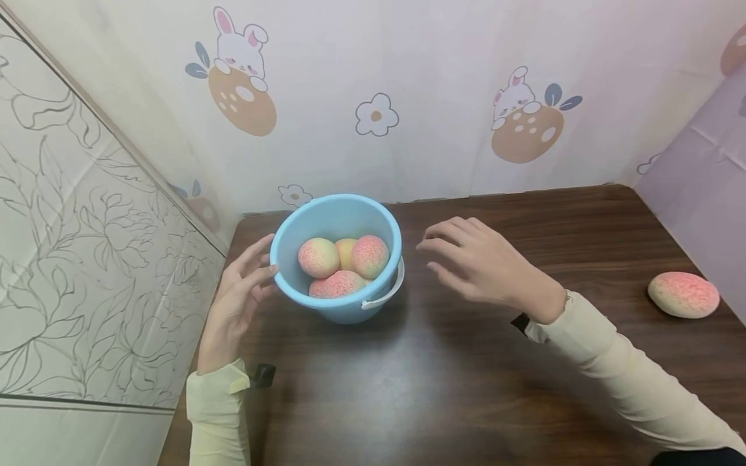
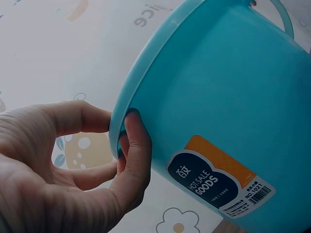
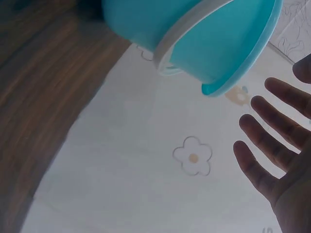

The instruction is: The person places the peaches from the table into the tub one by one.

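A light blue plastic bucket (image 1: 344, 314) with a white handle (image 1: 389, 292) stands on the dark wooden table. Inside it lie several round pink-and-yellow speckled fruits that look like peaches, among them one (image 1: 318, 257) at the left and another (image 1: 370, 256) at the right. My left hand (image 1: 233, 304) pinches the bucket's rim, thumb on one side and fingers on the other, as the left wrist view shows. To the right of the bucket, my right hand (image 1: 478, 262) hovers apart from it with fingers spread and nothing held.
One more pink-and-pale oval fruit (image 1: 683, 295) lies by itself at the table's right side. Behind the table hangs a white cloth (image 1: 431, 142) printed with rabbits and flowers. A floral-patterned panel (image 1: 99, 259) borders the left side. The bucket carries a label (image 2: 218, 182).
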`<state>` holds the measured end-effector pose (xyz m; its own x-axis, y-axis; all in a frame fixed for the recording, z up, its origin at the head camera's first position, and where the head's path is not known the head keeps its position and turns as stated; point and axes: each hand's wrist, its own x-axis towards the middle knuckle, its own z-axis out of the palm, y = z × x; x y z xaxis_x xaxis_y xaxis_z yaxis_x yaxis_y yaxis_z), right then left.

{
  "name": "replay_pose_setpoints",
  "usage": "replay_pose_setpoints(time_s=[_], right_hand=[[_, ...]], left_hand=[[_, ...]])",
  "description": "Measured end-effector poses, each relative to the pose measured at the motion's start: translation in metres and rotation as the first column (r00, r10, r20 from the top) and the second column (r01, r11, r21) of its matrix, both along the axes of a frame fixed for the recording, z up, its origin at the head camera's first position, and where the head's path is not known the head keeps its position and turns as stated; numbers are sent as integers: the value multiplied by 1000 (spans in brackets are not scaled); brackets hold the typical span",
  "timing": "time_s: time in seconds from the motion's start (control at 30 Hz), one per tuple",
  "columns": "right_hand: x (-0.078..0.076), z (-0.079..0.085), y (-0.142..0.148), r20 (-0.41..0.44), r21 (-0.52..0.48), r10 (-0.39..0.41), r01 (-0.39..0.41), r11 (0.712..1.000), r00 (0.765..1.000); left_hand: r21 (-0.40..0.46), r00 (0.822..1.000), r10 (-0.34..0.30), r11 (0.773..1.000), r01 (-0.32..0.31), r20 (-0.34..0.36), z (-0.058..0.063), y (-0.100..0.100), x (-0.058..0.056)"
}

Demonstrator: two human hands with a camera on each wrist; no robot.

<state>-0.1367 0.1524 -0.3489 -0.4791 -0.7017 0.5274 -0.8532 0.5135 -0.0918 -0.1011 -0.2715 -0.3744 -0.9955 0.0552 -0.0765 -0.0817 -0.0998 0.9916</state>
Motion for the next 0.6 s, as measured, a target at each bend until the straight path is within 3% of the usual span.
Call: replay_pose_setpoints(time_s=[0.6], right_hand=[[17,-21,48,19,-18,-142,142,990,990]], left_hand=[[4,1000,2,1000,-2,10,0,0,0]])
